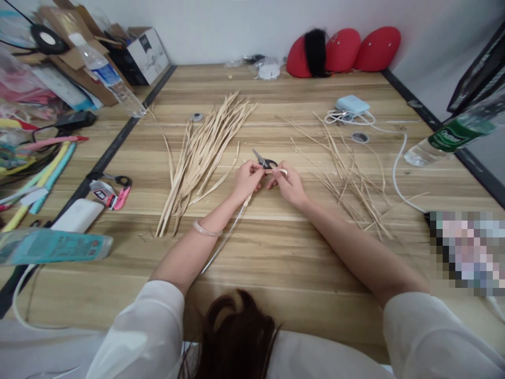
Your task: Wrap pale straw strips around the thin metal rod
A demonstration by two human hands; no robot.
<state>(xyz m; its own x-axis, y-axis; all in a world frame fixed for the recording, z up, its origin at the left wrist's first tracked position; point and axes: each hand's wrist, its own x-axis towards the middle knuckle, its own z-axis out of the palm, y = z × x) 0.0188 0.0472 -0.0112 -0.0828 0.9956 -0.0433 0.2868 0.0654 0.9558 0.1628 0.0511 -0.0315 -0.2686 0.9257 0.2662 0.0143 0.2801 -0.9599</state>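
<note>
In the middle of the table, my left hand (248, 179) is closed, its fingertips pinching a pale flat straw strip (282, 171). The strip runs across to my right hand (290, 184), which is closed on it with thumb and fingers. Below my left hand a thin metal rod (224, 242) slants down toward the front; its upper end is wrapped in straw, and the top is hidden by the fingers. Just beyond both hands lie black-handled scissors (268, 163), blades pointing away to the left. A bundle of wide straw strips (213, 147) lies left of my hands.
Thin straw pieces (347, 179) are scattered on the right. A green-labelled bottle (445, 139), a light blue box (352, 104) with white cable and red caps (343, 52) are further out. Leftward are a clear bottle (114, 84), a teal tube (59, 246) and pink-handled snips (121, 199).
</note>
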